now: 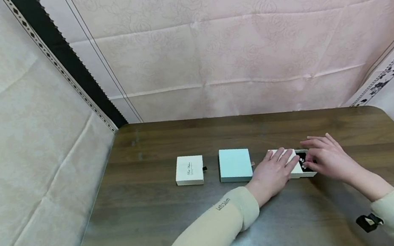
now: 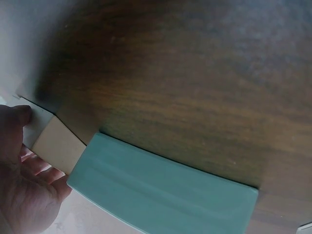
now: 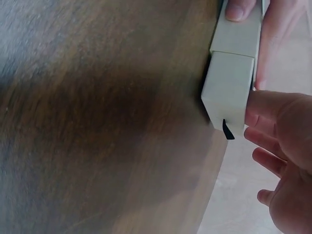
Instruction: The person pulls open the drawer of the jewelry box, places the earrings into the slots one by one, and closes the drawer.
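A small white drawer-style gift box (image 1: 296, 172) lies on the table at the right, its drawer (image 1: 308, 174) pulled partly out to the right. My left hand (image 1: 272, 173) grips the outer sleeve, thumb on its near side and fingers over the top. My right hand (image 1: 330, 158) reaches into the drawer with thumb and index finger, its other fingers raised behind. Black lining and a small silvery piece (image 1: 302, 161) show at those fingertips; I cannot tell whether they pinch it. In the right wrist view a black ribbon tab (image 3: 228, 130) hangs from the drawer's end.
Left of my left hand lies a closed turquoise box (image 1: 235, 164) with a small tab. Farther left sits another white box (image 1: 189, 169) with script lettering and a black tab. The brown wooden table (image 1: 150, 216) meets pale cloth hangings (image 1: 233, 57) at its back and sides.
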Demonstrator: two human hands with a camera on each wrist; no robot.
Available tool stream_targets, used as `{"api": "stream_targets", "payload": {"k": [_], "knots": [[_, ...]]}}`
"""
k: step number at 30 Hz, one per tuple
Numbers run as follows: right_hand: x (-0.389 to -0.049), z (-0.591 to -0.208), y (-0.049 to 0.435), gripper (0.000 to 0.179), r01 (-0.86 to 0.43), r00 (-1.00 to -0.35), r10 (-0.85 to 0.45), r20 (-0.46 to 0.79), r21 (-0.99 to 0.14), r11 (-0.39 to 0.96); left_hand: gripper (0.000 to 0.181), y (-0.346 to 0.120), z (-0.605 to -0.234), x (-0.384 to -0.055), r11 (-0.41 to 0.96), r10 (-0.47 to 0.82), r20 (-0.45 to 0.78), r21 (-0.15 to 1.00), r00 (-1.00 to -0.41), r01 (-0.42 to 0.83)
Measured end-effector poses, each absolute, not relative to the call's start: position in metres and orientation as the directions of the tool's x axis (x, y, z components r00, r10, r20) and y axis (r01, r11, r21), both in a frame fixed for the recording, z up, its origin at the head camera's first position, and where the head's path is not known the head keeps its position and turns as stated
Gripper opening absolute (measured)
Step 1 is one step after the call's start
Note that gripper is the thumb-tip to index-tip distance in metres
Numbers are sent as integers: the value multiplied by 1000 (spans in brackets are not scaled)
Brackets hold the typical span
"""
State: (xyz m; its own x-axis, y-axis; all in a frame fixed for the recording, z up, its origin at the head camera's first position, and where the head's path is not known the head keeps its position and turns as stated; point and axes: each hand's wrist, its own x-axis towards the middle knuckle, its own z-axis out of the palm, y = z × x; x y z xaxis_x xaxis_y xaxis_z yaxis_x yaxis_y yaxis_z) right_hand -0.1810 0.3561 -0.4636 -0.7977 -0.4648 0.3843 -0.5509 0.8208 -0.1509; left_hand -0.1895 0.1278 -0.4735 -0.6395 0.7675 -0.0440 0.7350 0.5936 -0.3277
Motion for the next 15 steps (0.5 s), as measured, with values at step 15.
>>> {"api": "stream_targets", "payload": {"k": [15], "knots": [[-175,-447,373,28,-538,-795,-398,457,-231,810,64,128,-474,-191,589,775,-39,-316,-631,743]]}}
